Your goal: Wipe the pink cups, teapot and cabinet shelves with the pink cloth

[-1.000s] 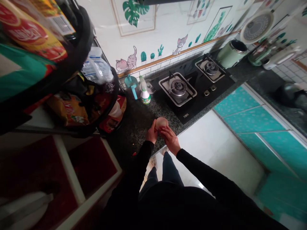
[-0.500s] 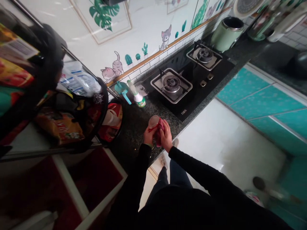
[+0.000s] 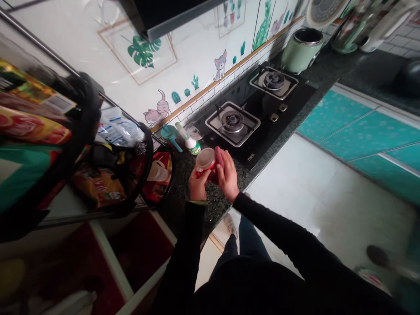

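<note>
In the head view, the person stood at a kitchen bench of speckled dark granite (image 3: 241, 179), holding a small round cup (image 3: 205, 159) with a pale inside and what looked like a red outer wall. It was up in the hands, just in front of the near corner of the gas hob (image 3: 252, 151), over the bench's front edge, and it did not appear to rest on the stone. The left hand (image 3: 198, 186) held it from below and to the side, with the left fingers (image 3: 201, 176) curled closely round the lower wall. The right hand (image 3: 227, 176) pressed a pink-red pad (image 3: 219, 157) against the rim, its right fingers (image 3: 223, 162) lying together along the pad; whether this was a sponge or folded cloth could not be told. No suds could be made out, and how much of the cup the pad had covered could not be judged, though the pale inside looked neither marked nor finished from this angle. Along the back of the bench, a spray bottle (image 3: 192, 144) and a blue scoop (image 3: 171, 133) stood well apart from both hands, near the hob's far-left end. A green pot (image 3: 302, 50) stood beyond the rear burner (image 3: 274, 80), and a wire rack (image 3: 144, 162) of packets stood at the bench's left end.
</note>
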Demonstrator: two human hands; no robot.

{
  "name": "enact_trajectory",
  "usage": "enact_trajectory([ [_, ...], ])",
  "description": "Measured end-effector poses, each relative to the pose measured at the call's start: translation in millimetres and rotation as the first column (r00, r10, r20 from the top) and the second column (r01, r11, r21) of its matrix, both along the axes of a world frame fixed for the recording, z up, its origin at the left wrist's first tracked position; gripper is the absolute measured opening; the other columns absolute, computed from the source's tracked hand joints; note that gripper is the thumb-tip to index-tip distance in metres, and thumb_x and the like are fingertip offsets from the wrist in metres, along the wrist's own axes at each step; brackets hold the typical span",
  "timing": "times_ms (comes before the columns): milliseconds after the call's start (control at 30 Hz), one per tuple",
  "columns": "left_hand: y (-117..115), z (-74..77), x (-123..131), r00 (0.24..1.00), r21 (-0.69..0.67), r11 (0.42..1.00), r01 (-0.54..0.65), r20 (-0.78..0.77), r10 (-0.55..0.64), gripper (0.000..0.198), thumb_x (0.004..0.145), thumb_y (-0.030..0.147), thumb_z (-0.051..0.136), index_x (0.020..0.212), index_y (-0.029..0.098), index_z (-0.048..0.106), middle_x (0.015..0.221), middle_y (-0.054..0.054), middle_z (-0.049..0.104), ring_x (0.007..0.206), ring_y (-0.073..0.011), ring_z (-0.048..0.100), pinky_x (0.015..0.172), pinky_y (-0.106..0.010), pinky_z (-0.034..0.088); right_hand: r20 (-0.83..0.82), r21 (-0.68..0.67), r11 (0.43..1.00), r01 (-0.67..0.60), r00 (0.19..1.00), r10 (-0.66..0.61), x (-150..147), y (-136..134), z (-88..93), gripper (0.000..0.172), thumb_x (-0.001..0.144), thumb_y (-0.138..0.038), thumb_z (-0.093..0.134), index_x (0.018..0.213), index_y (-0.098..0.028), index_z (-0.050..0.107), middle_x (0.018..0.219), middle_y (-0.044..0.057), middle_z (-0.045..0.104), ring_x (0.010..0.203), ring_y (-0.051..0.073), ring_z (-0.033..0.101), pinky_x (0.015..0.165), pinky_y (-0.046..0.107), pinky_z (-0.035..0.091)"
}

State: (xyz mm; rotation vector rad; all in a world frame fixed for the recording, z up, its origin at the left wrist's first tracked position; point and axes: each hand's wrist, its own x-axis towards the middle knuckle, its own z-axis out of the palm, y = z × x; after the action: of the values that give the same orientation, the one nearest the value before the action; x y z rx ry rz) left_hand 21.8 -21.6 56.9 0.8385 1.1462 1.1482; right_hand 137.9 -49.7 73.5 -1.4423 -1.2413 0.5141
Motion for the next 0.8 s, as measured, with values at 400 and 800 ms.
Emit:
enact_trajectory([
  [400, -10, 96.3, 17, 0.993, 0.221, 0.975, -0.012, 0.115, -0.013, 0.046, 0.072, 0.049, 0.090, 0.100, 0.020, 0.069, 0.079, 0.001, 0.069, 0.062, -0.0084, 0.060, 0.054, -0.019, 0.045, -0.123, 0.262, 0.957, 0.122, 0.988, -0.092, 1, 0, 70.4, 0.051, 0.107, -0.036, 0.032, 0.153, -0.023, 0.050, 0.159, 0.008, 0.048, 0.155, 0.026, 0.035, 0.130, 0.051, 0.029],
  [800, -21, 169.1, 3, 0.889, 0.311, 0.880, 0.360, 0.172, -0.424, 0.064, 0.076, 0.049, 0.088, 0.058, 0.017, 0.035, 0.048, 0.009, 0.027, 0.045, -0.0037, 0.030, 0.044, -0.015, 0.025, -0.656, 0.096, 0.855, -0.509, 0.614, 0.439, 107, 54, 126.9, 0.029, 0.066, -0.037, 0.085, 0.073, -0.019, 0.064, 0.074, -0.002, 0.064, 0.077, 0.018, 0.059, 0.084, 0.033, 0.054],
])
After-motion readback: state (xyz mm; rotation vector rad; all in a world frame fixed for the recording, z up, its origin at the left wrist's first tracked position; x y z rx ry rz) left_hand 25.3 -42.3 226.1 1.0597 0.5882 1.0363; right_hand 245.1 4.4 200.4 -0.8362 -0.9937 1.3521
